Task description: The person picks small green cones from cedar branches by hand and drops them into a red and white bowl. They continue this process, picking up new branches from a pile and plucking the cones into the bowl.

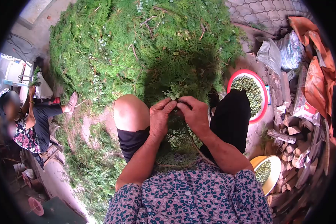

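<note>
A small green sprig (pixel 174 90) with pale green cones stands up between my two hands, above my knees. My left hand (pixel 160 115) pinches its base with thumb and forefinger. Touching the same spot from the right, my right hand (pixel 194 114) has its thumb and fingers pressed together at the cones. A thin brown branch (pixel 193 142) runs from below my hands down toward my lap. Beyond them lies a large heap of green cut branches (pixel 138 48).
To the right are a red-rimmed basin (pixel 266 98) of green cones, a yellow basin (pixel 275 173) with more cones, and stacked firewood (pixel 290 149). Sacks (pixel 290 50) and an orange cloth (pixel 317 82) lie behind. A seated person (pixel 28 123) at the left holds a sprig.
</note>
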